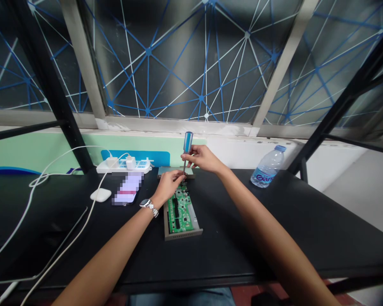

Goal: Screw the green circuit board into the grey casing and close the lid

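A screwdriver (188,142) with a clear and blue handle stands nearly upright over the far end of a green circuit board (184,211). My right hand (201,157) grips it at the lower handle with thumb and fingers. My left hand (171,185), with a silver watch on the wrist, pinches near the shaft's lower part, just above the board. Whether these fingers hold the shaft or a small part, I cannot make out. The board sits in an open metal casing (184,234). Behind it lies a flat grey-green metal piece (169,171), partly hidden by my left hand.
On the left are a white power strip (140,166) with plugs and cables, a phone (127,189), a white earbud case (101,195) and a dark tablet (43,246). A water bottle (268,166) stands at the right. Black frame posts and a window rise behind the black table (242,238).
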Available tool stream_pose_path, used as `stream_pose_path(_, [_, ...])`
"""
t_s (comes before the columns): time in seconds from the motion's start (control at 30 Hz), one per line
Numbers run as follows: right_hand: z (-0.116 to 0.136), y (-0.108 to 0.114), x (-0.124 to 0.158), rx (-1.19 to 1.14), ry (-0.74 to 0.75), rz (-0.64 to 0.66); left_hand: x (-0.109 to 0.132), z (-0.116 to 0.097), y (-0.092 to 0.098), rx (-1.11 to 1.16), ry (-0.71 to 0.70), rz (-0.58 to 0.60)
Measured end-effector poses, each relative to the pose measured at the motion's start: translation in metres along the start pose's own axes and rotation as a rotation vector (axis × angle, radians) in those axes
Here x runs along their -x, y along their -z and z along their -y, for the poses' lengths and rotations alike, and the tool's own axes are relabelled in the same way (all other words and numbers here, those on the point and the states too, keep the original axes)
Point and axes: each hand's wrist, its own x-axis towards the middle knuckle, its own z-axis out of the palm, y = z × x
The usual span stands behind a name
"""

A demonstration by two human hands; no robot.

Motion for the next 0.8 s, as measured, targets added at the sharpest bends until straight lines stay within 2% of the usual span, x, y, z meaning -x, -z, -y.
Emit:
stream_pose_path(0.1, [0.002,0.001,0.0,-0.053,-0.014,0.049,-0.001,0.003,0.001,0.002,-0.062,0.053])
stream_pose_path(0.2, [0.004,0.002,0.002,-0.082,-0.024,0.1,-0.001,0.007,0.002,0.016,-0.063,0.075])
stream_pose_path(0.4, [-0.004,0.0,0.001,-0.049,-0.048,0.044,0.0,0.003,0.0,-0.003,-0.03,0.029])
stream_pose_path(0.57, [-0.015,-0.002,-0.003,-0.016,-0.065,0.088,-0.001,0.0,-0.002,-0.015,-0.008,-0.017])
stream_pose_path(0.8, [-0.013,-0.001,-0.003,-0.074,-0.112,0.102,-0.003,0.005,-0.003,-0.038,0.006,-0.056])
